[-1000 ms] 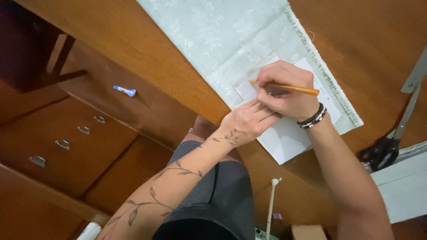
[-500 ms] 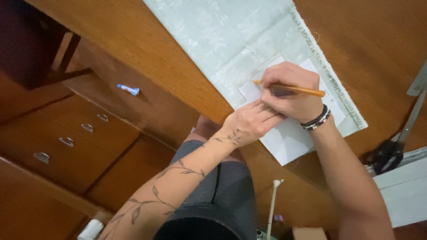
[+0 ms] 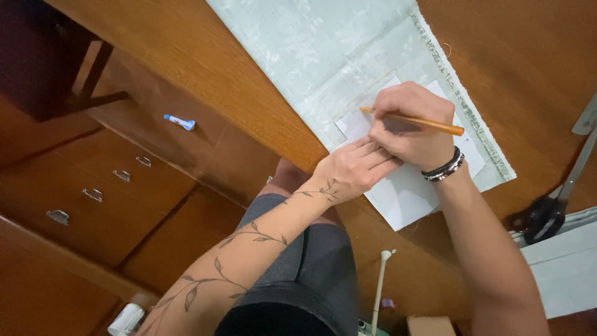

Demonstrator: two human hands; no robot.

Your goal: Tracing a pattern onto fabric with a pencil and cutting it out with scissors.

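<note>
My right hand grips an orange pencil with its tip on a white paper pattern piece. The paper lies on a pale green patterned cloth spread across a wooden table. My left hand lies flat on the paper right beside the right hand, fingers pressed down. A beaded bracelet sits on my right wrist.
Black-handled scissors lie at the right, next to a white sheet. A small blue and white tube rests on a lower wooden ledge. Drawers with metal handles stand at the left. A white cable hangs near my lap.
Both hands stay on the paper; the pencil hand has shifted only slightly. The view has drifted a little.
</note>
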